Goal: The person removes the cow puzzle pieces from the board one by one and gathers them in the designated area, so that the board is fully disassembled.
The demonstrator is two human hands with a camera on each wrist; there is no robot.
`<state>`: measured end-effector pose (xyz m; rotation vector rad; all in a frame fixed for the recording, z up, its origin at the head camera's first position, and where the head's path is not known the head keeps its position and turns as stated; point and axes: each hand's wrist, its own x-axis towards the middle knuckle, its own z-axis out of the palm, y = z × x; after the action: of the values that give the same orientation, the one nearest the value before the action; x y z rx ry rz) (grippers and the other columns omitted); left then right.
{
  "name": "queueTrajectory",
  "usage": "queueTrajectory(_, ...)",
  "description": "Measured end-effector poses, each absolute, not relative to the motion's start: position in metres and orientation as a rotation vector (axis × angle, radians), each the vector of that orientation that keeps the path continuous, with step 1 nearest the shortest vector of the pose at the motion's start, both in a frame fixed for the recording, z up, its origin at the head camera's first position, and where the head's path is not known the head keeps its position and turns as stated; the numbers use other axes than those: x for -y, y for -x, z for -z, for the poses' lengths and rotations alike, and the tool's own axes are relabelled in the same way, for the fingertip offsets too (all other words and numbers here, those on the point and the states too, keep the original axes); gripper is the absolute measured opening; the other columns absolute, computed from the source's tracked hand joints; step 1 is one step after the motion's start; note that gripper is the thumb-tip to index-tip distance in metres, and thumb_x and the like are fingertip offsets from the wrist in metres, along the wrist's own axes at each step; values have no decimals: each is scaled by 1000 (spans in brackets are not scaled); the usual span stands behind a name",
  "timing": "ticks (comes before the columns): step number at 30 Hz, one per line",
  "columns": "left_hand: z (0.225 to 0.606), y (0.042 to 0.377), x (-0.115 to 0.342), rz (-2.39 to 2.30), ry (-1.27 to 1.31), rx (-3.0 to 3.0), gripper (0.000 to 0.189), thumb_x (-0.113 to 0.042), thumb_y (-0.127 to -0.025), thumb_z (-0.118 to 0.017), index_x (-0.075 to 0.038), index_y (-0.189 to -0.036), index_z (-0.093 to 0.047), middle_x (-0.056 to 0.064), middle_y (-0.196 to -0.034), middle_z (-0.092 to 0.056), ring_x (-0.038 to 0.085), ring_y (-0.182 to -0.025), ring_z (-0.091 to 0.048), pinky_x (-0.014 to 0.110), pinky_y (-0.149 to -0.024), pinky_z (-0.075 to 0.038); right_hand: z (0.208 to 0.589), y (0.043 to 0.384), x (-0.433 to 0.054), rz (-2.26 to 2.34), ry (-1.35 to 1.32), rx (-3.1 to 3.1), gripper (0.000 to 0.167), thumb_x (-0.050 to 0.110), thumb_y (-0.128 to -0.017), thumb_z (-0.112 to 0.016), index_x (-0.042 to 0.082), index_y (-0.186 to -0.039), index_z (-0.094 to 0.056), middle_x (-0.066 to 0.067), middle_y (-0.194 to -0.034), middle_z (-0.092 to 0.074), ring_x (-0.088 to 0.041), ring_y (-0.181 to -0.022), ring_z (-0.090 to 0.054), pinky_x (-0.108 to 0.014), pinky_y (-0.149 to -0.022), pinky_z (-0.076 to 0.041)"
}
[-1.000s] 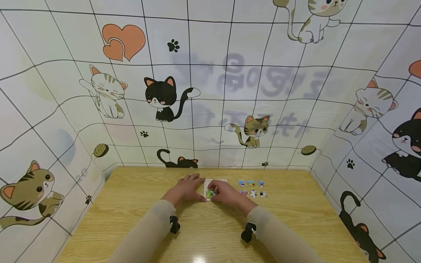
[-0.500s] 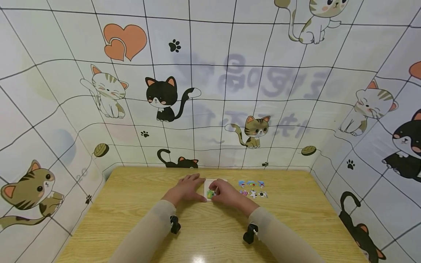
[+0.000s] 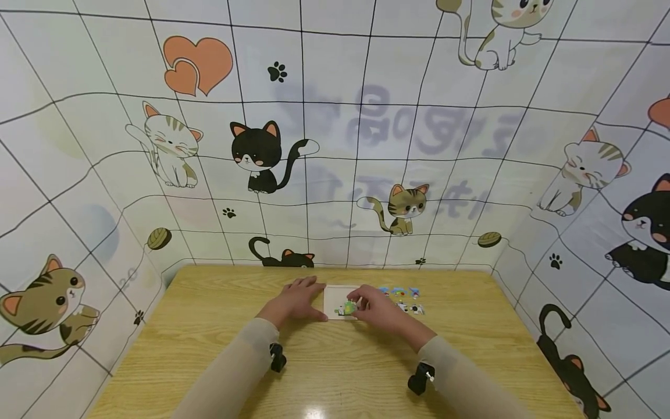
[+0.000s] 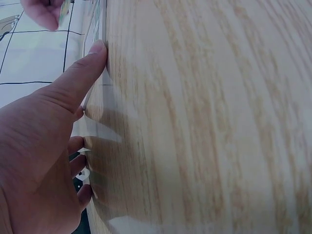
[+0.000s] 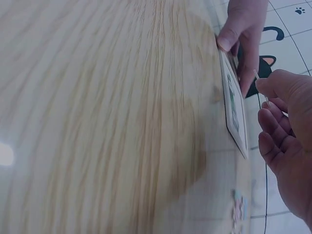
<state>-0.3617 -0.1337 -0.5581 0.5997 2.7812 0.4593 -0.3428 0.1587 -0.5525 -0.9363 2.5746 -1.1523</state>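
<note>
My right hand [image 3: 374, 305] pinches a green jigsaw piece [image 3: 349, 306] between thumb and fingers, raised over a small white puzzle board [image 3: 332, 295]. In the right wrist view the piece [image 5: 256, 76] shows as a thin edge, apart from the board [image 5: 228, 80]. My left hand [image 3: 298, 299] lies at the board's left side, fingers spread. Its thumb [image 4: 90, 63] touches the board's edge in the left wrist view. Some patterned pieces lie at the lower part of the board, partly behind the held piece.
Several loose jigsaw pieces [image 3: 400, 292] lie in two rows on the wooden table [image 3: 335, 361], right of the board; the right hand covers some of them. Behind the table rises a cat-patterned cloth wall [image 3: 335, 233]. Black wrist cameras sit on both sleeves.
My right hand has moved to the right and lifted the green jigsaw piece from the board's lower left. More of the board now shows. The left hand has stayed where it was.
</note>
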Motion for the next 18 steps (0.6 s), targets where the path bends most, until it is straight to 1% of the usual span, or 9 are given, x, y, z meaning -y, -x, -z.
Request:
queueTrajectory(4, 560, 362, 134, -452, -592, -2785, 99, -66, -94, -82, -24, -174, -40, 12, -182, -25, 46, -165, -24, 69, -129, -24, 550, 339, -175, 1134, 959, -2619, 38, 6, -103, -79, -2, -139, -70, -8, -125, -69, -12, -90, -65, -31, -74, -59)
queueTrajectory(11, 559, 362, 134, -476, -593, -2785, 100, -65, -93, -83, -23, -173, -42, 13, -181, -26, 46, -165, -24, 69, -129, -23, 543, 328, -198, 1147, 992, -2617, 36, 1, -102, -79, -3, -136, -70, -13, -123, -69, -14, -91, -65, -31, -74, -59)
queueTrajectory(18, 562, 363, 134, -456, -595, -2790, 100, -66, -93, -83, -25, -174, -41, 11, -182, -26, 45, -165, -24, 68, -129, -24, 545, 318, -219, 1137, 977, -2663, 37, 3, -100, -81, -3, -136, -71, -13, -126, -71, -11, -89, -63, -30, -72, -58)
